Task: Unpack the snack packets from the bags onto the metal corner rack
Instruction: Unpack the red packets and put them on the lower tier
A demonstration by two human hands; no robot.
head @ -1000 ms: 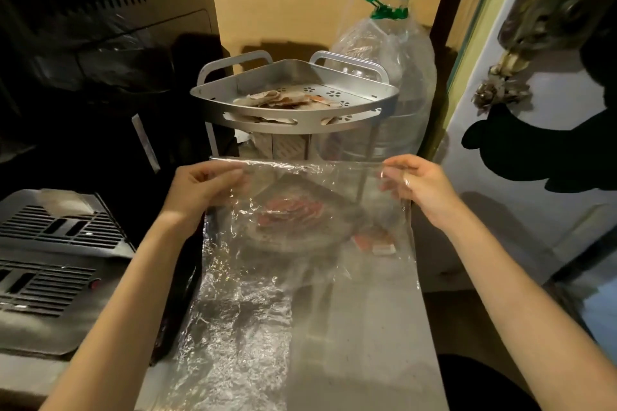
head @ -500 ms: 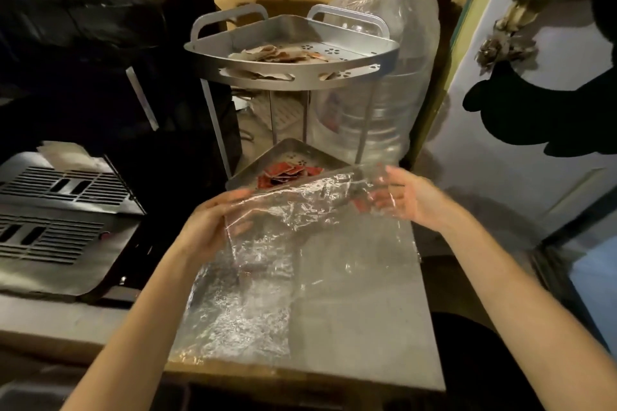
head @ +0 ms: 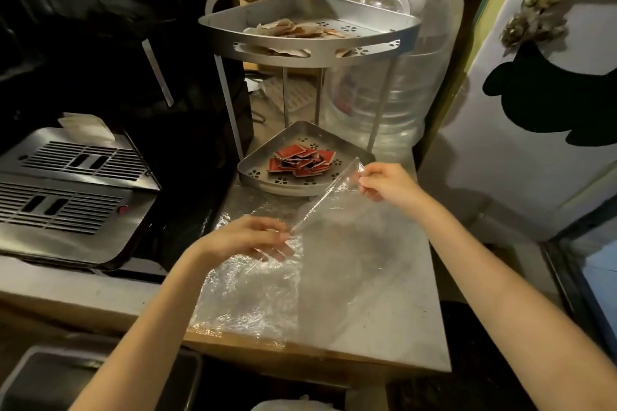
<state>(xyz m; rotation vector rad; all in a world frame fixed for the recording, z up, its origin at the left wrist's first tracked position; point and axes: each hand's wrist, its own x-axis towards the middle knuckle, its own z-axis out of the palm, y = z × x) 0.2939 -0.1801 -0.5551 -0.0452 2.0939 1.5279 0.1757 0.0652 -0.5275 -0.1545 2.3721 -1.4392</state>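
Both hands pinch one clear bag [head: 337, 243]: the left hand [head: 247, 238] grips its near edge low over the worktop [head: 384, 327], and the right hand [head: 387, 182] holds the far corner up beside the rack [head: 310, 40]. The bag looks empty, though its film is glossy and hard to read. Another crumpled clear bag [head: 240, 304] lies flat under the left wrist, and it also seems empty. On the rack's bottom shelf [head: 253, 173] sits a heap of red packets [head: 302, 160]; the top shelf holds pale packets [head: 290, 28]. Judging by this, the unpacking is mostly done, with only the spent bags left to clear away.
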